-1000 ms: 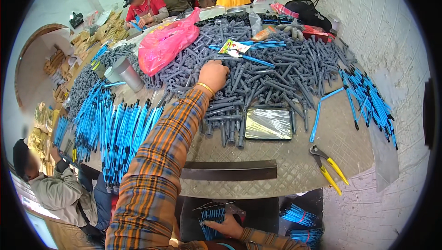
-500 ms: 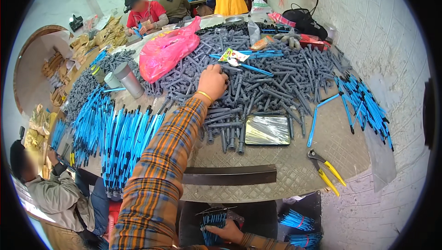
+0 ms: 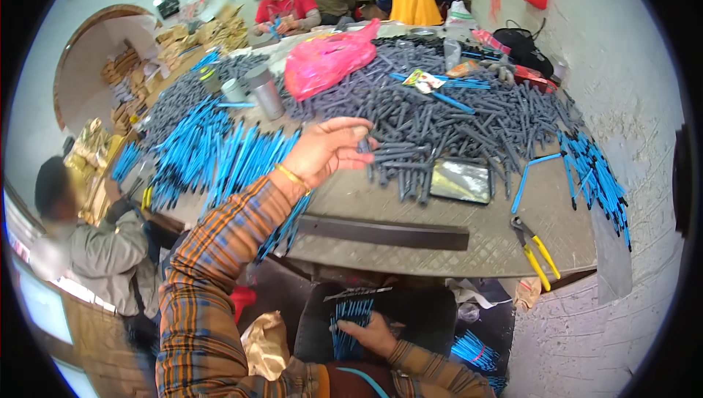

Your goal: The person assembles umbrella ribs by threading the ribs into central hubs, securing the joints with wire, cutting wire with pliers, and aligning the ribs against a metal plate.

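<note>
My left hand [image 3: 326, 150] is raised above the near edge of a big pile of grey plastic tube-like parts [image 3: 469, 123]. Its fingers are curled, and a short grey plastic part [image 3: 364, 143] shows between them, mostly covered. Low in front of me, below the table edge, my right hand [image 3: 372, 334] is closed round a bundle of thin blue sticks [image 3: 351, 314]. A dark surface or lap lies under that bundle.
Many blue sticks with black ends [image 3: 220, 160] lie on the left, more [image 3: 597, 186] at right. Yellow-handled pliers [image 3: 536, 251], a dark bar [image 3: 381, 232], a film-covered box [image 3: 461, 180], a pink bag [image 3: 329, 61] and a metal cup [image 3: 265, 93] are on the table. Other people sit around.
My left hand has come back from the grey pile toward me and turned, with a grey part now at its fingers. The view has shifted; my right hand still grips the blue sticks.
</note>
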Demonstrator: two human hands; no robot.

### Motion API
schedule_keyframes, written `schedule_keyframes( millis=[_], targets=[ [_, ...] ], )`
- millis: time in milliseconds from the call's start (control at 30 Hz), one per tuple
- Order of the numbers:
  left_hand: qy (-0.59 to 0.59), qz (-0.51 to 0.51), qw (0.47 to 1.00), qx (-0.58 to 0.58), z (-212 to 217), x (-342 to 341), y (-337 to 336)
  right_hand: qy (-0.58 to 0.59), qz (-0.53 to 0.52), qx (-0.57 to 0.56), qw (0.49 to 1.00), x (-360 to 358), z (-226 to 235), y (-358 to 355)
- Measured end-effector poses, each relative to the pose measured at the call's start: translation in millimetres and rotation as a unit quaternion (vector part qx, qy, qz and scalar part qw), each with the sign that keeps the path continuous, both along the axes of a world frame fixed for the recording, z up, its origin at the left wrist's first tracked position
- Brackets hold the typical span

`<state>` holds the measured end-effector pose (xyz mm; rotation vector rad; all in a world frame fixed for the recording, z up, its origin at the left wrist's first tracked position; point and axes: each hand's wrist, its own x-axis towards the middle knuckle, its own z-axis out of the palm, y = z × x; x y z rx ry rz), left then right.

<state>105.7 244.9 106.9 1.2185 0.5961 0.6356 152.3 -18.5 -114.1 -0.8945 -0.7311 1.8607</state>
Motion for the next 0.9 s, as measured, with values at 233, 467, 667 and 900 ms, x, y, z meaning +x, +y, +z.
schedule_keyframes(
  millis=[233, 467, 667, 900],
  targets=[
    [-0.032, -0.003, 0.991, -0.133, -47.4, -103.6, -95.0, -0.009, -0.008, 0.031, 0.999, -10.2, 19.4, 4.6],
    [-0.017, 0.013, 0.987, -0.162, -93.7, -150.9, -128.0, -0.04, -0.015, 0.067, 0.997, -20.3, 19.7, 10.2],
    [0.028, 0.001, 0.988, -0.15, -96.7, -157.4, -133.1, -0.047, -0.013, 0.05, 0.998, -26.4, 21.3, 12.9],
    [0.084, -0.02, 0.99, -0.111, -91.8, -160.9, -131.1, -0.057, -0.002, 0.055, 0.997, -30.4, 22.3, 17.5]
  ],
)
